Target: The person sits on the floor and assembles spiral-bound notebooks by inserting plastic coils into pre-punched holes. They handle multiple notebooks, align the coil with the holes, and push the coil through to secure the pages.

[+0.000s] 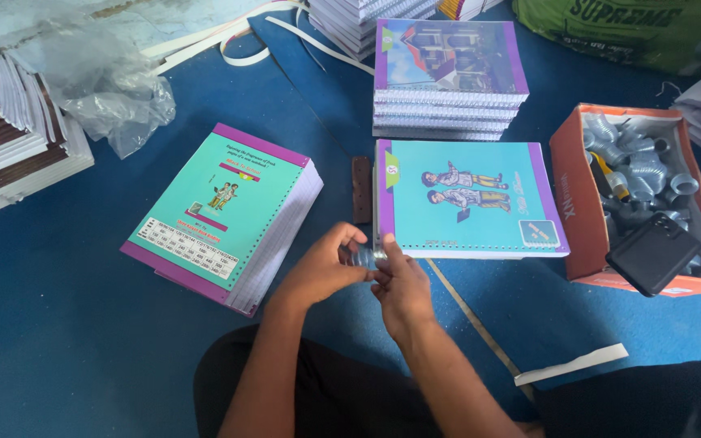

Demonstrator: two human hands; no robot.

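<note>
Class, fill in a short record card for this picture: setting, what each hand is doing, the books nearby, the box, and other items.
setting: blue floor covering, seen from above
left hand: pinches a small silvery coil
right hand: pinches the same coil from the other side
nearest book: turquoise notebook with purple edge, just beyond the hands
other books: green notebook stack to the left; purple-edged stack further back
box: orange carton holding silvery coils, a black flat item on top
other: crumpled clear plastic, white paper strip

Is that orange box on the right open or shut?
Open: the orange box has no lid on, and silvery coils show inside.
</note>
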